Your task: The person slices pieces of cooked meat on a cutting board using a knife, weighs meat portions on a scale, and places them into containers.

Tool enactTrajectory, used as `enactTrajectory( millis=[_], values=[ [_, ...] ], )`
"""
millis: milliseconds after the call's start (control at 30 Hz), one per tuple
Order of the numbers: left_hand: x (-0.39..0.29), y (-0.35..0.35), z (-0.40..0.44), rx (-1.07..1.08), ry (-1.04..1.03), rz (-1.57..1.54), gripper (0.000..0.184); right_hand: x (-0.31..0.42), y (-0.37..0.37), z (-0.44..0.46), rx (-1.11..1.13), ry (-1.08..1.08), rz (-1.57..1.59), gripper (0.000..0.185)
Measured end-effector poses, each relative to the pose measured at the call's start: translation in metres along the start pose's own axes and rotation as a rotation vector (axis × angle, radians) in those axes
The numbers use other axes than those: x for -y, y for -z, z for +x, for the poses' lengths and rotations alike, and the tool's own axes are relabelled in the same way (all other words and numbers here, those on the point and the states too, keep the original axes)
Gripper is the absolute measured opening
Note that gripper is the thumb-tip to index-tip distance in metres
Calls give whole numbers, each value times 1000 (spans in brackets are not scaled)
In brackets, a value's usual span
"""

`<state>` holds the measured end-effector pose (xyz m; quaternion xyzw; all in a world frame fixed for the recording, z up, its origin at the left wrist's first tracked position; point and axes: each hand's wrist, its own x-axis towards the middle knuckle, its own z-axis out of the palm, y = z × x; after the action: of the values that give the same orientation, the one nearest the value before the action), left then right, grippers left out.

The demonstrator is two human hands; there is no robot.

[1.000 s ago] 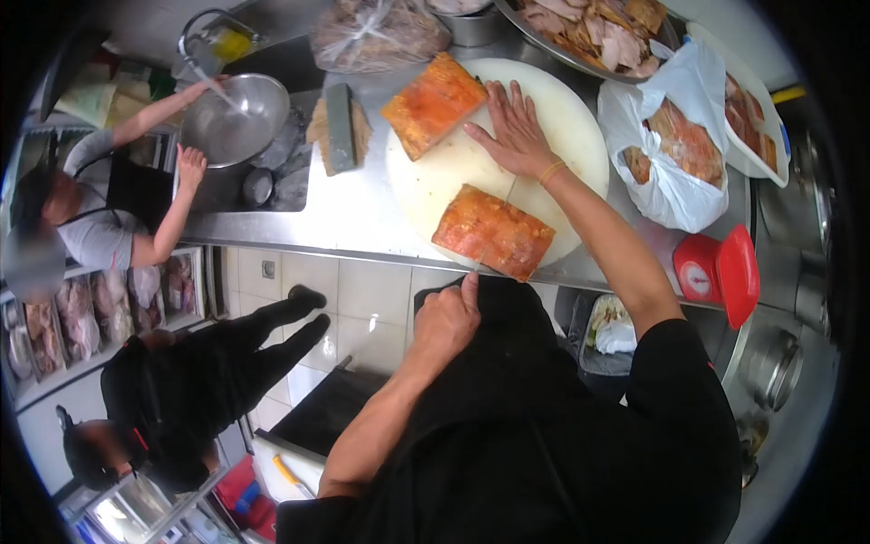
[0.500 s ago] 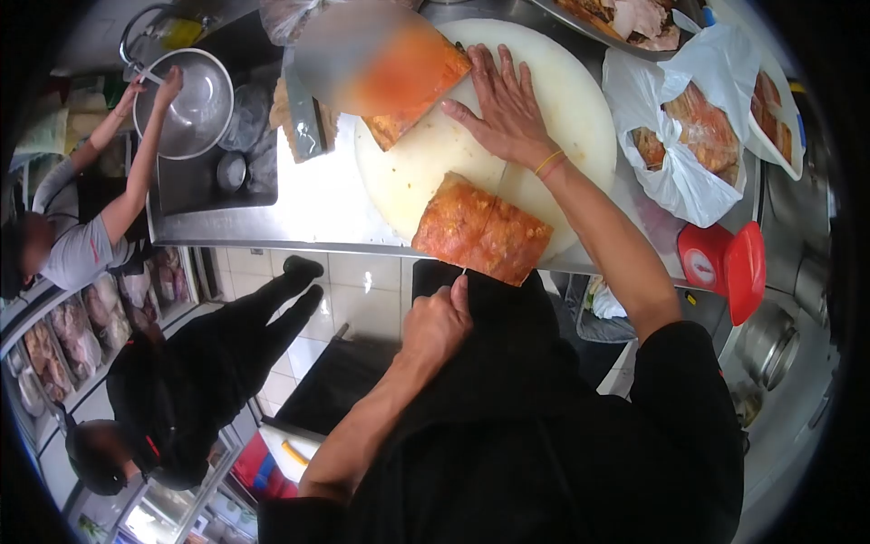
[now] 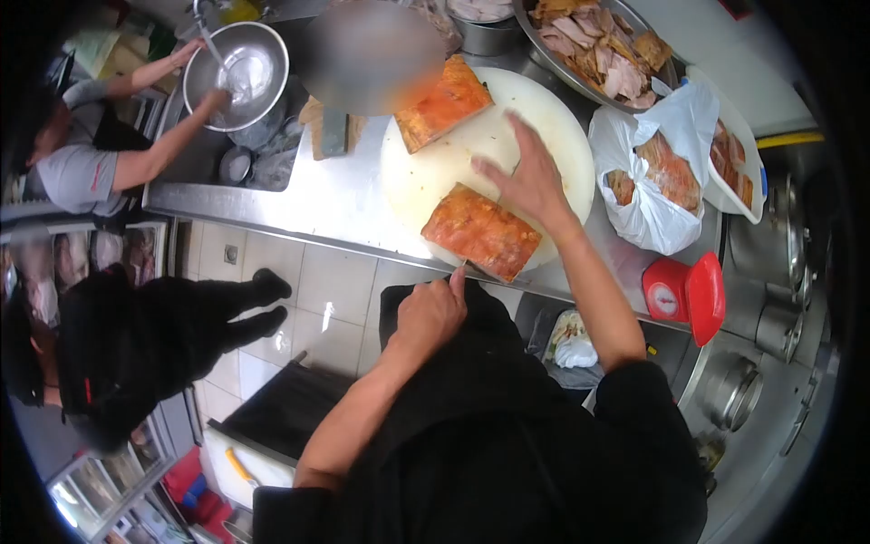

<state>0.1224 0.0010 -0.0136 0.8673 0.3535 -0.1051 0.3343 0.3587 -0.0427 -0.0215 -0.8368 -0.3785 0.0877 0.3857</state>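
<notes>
My left hand [image 3: 430, 313] is closed in a fist at the counter's front edge, thumb on top. It grips what looks like a knife, seen almost edge-on as a thin line; its handle is hidden in the fist. Just beyond lies the nearer slab of roast pork [image 3: 480, 233], orange-brown and crisp-skinned, on the round white cutting board [image 3: 408, 195]. My right hand [image 3: 530, 172] hovers open over the board, fingers spread and slightly blurred, holding nothing. Further back is a second slab of roast pork [image 3: 444, 104], partly covered by a blurred patch.
A cleaver-like blade [image 3: 334, 133] lies left of the board. To the right are a bag of meat [image 3: 666, 172], a red scale [image 3: 666, 290] and a bowl of sliced meat [image 3: 598, 45]. A co-worker holds a metal bowl [image 3: 263, 77] at the sink; another person [image 3: 154, 354] stands behind.
My right hand has lifted off the far slab and board, drawing back toward the nearer slab. My left hand keeps its grip. The view has shifted, and the co-worker's hand is now inside the bowl.
</notes>
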Motion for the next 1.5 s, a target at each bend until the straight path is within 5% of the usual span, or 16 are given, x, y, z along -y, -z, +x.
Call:
enactTrajectory(
  millis=[67, 500, 700, 800, 1000, 1100, 1200, 1300, 1500],
  values=[
    [3, -5, 0, -35, -36, 10, 67, 26, 10, -37, 217, 75, -165, 88],
    [34, 18, -45, 77, 79, 69, 67, 30, -19, -90, 46, 42, -239, 102],
    [35, 27, -22, 11, 46, 16, 64, 20, 28, -95, 344, 286, -118, 112],
    [45, 24, 0, -49, 19, 40, 64, 11, 41, -92, 483, 347, -228, 99],
    [48, 24, 17, -109, -9, 86, 64, 27, 35, -74, 364, 133, -605, 65],
    [48, 21, 16, -123, -33, 68, 64, 5, 18, -75, 263, 202, -438, 60],
    [38, 25, 13, -110, -25, 46, 62, 12, 17, -65, 501, 113, -455, 54],
    [37, 25, 12, -98, -28, 66, 61, -1, 15, -64, 465, 180, -406, 55],
    [33, 25, 8, -88, 58, 22, 66, -8, 62, -54, 372, -154, -7, 66]
  ],
)
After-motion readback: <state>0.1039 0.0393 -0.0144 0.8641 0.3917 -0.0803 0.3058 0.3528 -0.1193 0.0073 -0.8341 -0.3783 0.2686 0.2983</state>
